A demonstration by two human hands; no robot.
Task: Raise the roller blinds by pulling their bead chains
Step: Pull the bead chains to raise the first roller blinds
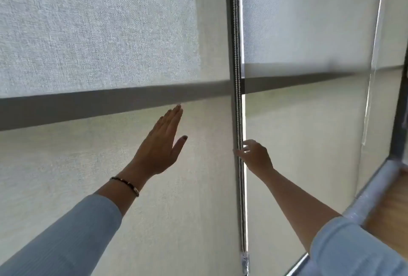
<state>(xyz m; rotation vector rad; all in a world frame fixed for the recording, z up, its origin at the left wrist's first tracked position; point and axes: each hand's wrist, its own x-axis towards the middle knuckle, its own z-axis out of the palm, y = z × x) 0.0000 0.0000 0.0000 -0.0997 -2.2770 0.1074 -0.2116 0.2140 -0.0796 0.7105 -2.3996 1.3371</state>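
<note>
Two pale fabric roller blinds hang lowered side by side: a left blind [88,43] and a right blind [309,21]. A bead chain [237,65] runs down the narrow gap between them to a small tensioner [245,261] near the bottom. My right hand [256,154] is at the chain, thumb and fingers spread around it; whether it grips is unclear. My left hand [162,143] is flat and open against the left blind, fingers together and pointing up. A dark bracelet [125,184] sits on its wrist.
A dark horizontal window bar [88,107] shows through the fabric at mid-height. A second chain [373,65] hangs at the right blind's far edge. The grey bottom rail [375,191] slants down at right, with wooden floor [390,205] beyond it.
</note>
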